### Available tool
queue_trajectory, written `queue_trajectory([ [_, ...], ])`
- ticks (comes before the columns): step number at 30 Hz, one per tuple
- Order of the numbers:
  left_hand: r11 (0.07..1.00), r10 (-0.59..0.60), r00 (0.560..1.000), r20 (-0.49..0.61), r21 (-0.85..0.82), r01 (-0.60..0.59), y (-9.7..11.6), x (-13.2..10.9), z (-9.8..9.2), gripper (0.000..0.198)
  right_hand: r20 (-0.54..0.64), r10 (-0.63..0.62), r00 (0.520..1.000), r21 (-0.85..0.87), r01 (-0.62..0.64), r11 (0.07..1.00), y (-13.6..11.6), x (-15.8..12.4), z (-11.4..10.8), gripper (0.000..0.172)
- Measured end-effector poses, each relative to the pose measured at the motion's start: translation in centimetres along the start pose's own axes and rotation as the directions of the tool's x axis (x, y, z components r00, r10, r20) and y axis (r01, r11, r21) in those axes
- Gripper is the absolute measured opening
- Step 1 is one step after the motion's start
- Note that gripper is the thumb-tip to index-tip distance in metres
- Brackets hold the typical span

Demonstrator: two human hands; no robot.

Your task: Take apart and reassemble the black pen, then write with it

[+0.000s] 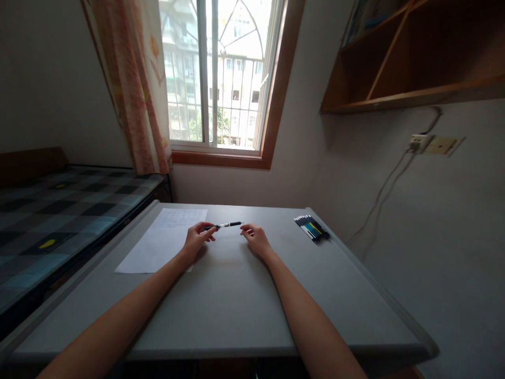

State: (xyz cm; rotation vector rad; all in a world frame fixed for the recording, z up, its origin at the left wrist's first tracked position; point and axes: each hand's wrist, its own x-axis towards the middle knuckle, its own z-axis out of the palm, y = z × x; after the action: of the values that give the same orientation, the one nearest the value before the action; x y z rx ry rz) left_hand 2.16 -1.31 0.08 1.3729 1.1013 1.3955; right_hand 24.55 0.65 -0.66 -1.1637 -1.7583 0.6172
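Observation:
A pen [230, 225] with a clear middle and a black front part is held level above the table, its tip pointing right. My left hand [195, 238] pinches its rear end between thumb and fingers. Close to the tip is my right hand [255, 238], its fingers curled together. Whether those fingertips touch the tip or hold something small, I cannot make out. A white sheet of paper [158, 247], with faint print along its far part, lies flat under and left of my left hand.
The grey table [221, 310] stands below the window [221, 79]. A row of several pens [312, 230] lies near its right edge. To the left is a bed [79, 210] with a checked cover. A wooden shelf [418, 95] and a socket [418, 142] with hanging cables are at right.

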Motion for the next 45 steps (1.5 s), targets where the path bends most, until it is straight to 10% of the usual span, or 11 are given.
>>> queue_trajectory([
  [15,1.000,-0.005,1.000,0.014,-0.001,0.005,0.2,-0.1,0.0,0.042,-0.121,0.266,0.956,0.700,-0.108,0.706,-0.8,0.6,-0.6,0.033],
  [45,1.000,0.008,1.000,0.022,0.020,-0.009,0.5,-0.2,0.4,0.040,-0.077,0.278,0.957,0.553,-0.191,0.811,-1.2,0.3,-0.7,0.031],
])
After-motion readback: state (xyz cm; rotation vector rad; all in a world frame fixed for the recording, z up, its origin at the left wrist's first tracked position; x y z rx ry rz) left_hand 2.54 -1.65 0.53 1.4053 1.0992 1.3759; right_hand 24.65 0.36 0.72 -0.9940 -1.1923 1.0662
